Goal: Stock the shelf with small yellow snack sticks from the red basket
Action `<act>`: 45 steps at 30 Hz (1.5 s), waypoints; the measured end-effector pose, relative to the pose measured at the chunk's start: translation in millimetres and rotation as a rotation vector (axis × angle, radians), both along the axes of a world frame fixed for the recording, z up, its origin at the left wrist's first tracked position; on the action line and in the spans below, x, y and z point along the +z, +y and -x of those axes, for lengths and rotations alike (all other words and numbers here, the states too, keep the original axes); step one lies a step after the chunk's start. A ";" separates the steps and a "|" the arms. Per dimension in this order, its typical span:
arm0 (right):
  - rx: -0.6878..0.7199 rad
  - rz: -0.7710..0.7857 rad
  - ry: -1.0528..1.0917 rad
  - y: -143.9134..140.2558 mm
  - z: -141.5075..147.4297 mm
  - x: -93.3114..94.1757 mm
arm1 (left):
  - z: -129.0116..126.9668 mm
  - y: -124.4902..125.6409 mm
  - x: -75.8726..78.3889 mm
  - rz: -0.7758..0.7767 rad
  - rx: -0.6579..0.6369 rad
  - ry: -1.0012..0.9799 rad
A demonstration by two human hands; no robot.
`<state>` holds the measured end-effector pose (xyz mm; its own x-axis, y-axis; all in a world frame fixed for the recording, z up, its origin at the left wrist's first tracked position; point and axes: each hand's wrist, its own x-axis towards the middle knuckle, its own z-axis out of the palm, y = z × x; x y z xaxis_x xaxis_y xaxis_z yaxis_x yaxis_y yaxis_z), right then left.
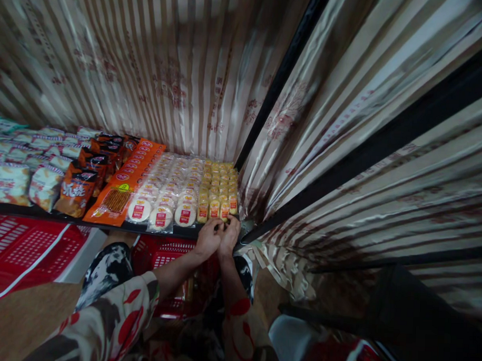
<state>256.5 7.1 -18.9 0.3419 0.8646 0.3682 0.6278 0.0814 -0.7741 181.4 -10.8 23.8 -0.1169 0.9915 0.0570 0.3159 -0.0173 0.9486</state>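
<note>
My left hand (208, 237) and my right hand (230, 235) meet at the front edge of a low shelf (105, 226), fingers together on a small yellow snack pack (224, 210) at the front of the rightmost row. That row of yellow packs (219, 182) runs back toward the curtain. To its left lie rows of round white wafer packs (167, 199) with red labels. What exactly the fingers pinch is partly hidden by the hands.
Orange flat packs (126, 184), dark orange bags (80, 188) and pale bags (11, 180) fill the shelf's left part. Red plastic baskets (29, 247) sit below. Striped curtains (181, 68) hang behind and at right, with a black post (276, 87) between.
</note>
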 end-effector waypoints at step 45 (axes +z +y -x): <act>0.041 -0.018 0.039 -27.9 6.1 -0.6 | 6.2 -18.9 1.9 0.018 -0.045 0.155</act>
